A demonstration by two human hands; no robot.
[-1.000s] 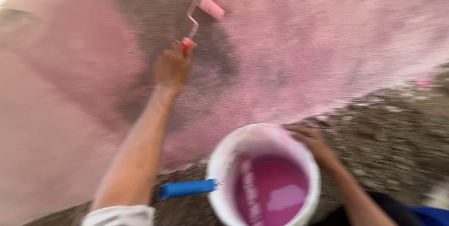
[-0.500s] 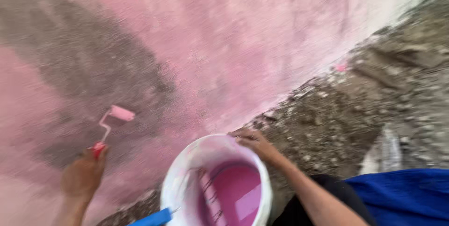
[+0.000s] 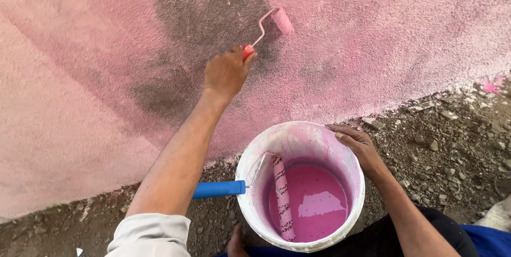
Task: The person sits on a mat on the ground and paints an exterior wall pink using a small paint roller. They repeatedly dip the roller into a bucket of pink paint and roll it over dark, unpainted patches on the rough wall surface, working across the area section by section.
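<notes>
Raised since the earlier frame, our left hand [image 3: 226,73] grips the light, stiff mini roller [image 3: 281,21] by its handle; our right hand [image 3: 357,144] clasps the presumably heavy bucket's [image 3: 250,169] slippery rim.

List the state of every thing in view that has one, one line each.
Small pink paint roller with a red handle: pressed on the wall, held by the left hand.
Rough plastered wall: mostly pink, a grey patch unpainted.
White plastic bucket: open, partly full of pink paint; right hand grips its rim.
Larger blue-handled roller: unheld, head dipped in paint, handle over the rim.
</notes>
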